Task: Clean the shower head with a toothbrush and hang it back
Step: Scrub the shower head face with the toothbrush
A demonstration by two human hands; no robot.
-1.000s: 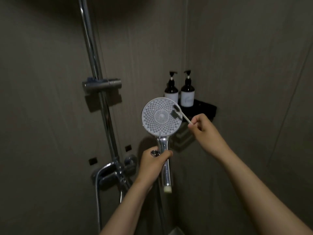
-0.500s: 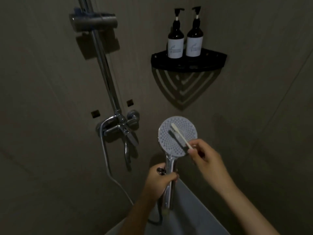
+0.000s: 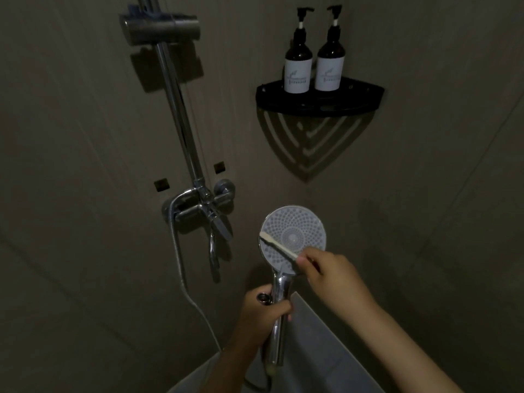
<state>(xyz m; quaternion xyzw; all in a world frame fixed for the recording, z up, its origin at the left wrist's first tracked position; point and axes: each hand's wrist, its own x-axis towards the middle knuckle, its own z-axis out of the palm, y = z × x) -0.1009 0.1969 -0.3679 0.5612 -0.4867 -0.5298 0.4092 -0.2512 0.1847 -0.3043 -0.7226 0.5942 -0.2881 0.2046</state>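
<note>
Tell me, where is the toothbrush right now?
Low and centre in the head view, the toothbrush lies across the shower head, pinched by the right hand; the left hand grips the handle.

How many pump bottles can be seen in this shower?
2. Both stand side by side on the black corner shelf: the left bottle and the right bottle. None seems hidden.

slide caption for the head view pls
The left hand grips the shower head by its handle while the right hand holds a toothbrush against its face.

bare holder (image 3: 162, 27), corner shelf (image 3: 319, 101) well apart
</note>
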